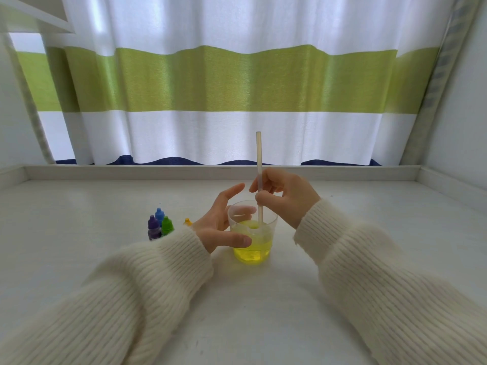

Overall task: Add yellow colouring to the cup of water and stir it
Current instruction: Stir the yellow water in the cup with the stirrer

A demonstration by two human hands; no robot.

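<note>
With the light, thin-walled plastic cup point(252, 233) of yellow water between your hands, your right hand point(286, 197) pinches the stiff straw point(259, 164) mid-shaft while your left hand point(220, 222) loosely cradles the cup's side, fingers spread.

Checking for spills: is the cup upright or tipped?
Upright. The cup stands flat on the table, its yellow water level, the straw standing in it.

The left hand point(221, 222) hides most of the yellow bottle point(187, 221).
</note>
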